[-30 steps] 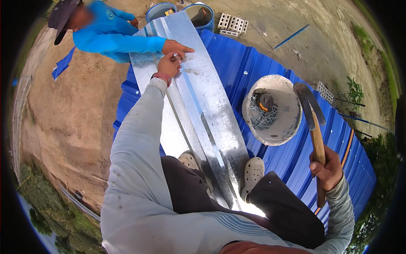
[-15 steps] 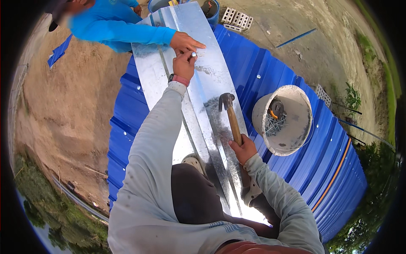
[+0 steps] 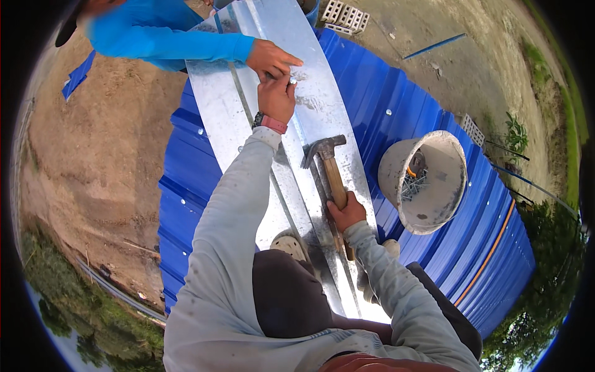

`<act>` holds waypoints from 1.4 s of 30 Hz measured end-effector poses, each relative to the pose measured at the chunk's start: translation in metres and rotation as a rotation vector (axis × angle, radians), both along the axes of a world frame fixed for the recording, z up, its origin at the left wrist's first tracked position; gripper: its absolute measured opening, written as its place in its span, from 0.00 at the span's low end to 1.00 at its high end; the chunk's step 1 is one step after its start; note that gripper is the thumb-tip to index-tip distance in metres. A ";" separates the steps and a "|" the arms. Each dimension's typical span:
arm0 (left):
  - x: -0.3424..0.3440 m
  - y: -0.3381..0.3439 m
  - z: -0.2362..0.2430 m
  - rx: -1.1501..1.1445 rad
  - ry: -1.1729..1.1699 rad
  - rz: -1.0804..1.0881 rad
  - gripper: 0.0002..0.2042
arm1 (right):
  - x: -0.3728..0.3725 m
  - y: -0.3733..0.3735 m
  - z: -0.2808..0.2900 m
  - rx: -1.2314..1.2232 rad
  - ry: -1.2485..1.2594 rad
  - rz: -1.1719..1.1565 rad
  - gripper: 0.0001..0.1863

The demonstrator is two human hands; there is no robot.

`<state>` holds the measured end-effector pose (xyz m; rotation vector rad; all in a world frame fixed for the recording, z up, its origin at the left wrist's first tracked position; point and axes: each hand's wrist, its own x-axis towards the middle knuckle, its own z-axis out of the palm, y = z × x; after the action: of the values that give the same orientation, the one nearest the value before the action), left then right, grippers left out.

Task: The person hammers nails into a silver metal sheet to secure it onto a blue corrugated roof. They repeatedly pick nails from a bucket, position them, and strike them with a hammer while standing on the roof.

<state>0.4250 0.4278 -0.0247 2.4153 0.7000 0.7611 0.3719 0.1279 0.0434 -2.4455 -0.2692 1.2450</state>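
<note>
My left hand (image 3: 277, 100), closed in a pinch, holds a roofing nail (image 3: 292, 80) against the shiny galvanized metal sheet (image 3: 322, 74); only its round silvery head shows. My right hand (image 3: 347, 214) is wrapped round the wooden handle of a claw hammer (image 3: 335, 181). The hammer lies low over the sheet, its dark head pointing away from me. Just beyond my left hand, a co-worker's hand (image 3: 270, 59) in a blue sleeve rests on the sheet, with fingers stretched toward the nail.
Blue ribbed roofing (image 3: 378, 93) lies beneath the metal sheet. On its right stands a whitish bucket (image 3: 392, 170) holding loose nails and a tape measure (image 3: 416, 163). Hollow blocks (image 3: 344, 17) are on the ground at the far side. My shoe (image 3: 289, 247) stands on the sheet.
My right hand and the hammer have shifted left over the sheet, and the hammer head has turned. My left hand has tilted slightly right with the nail.
</note>
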 end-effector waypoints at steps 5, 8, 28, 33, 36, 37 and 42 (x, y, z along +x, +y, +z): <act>0.003 0.004 -0.001 0.048 0.076 -0.002 0.06 | -0.006 0.009 0.002 -0.028 -0.106 0.023 0.27; 0.002 0.007 0.000 0.037 0.099 0.002 0.06 | -0.008 0.010 0.003 -0.007 -0.139 0.010 0.25; 0.034 0.000 -0.013 -0.308 -0.087 0.049 0.08 | -0.011 0.010 -0.006 -0.028 -0.134 -0.011 0.28; 0.048 0.003 -0.019 -0.389 -0.196 0.076 0.06 | -0.012 0.012 -0.006 -0.023 -0.140 -0.012 0.29; 0.051 0.001 -0.022 -0.454 -0.200 0.084 0.06 | -0.012 0.011 -0.006 -0.049 -0.111 -0.006 0.29; 0.054 0.001 -0.023 -0.454 -0.202 0.089 0.06 | -0.014 0.009 -0.008 -0.010 -0.170 -0.013 0.26; 0.055 0.004 -0.021 -0.349 -0.174 0.077 0.06 | -0.014 0.010 -0.007 0.035 -0.220 -0.004 0.23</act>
<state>0.4800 0.4319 -0.0457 1.9934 0.7870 0.7957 0.3582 0.1384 0.0369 -2.5520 -0.3421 0.9601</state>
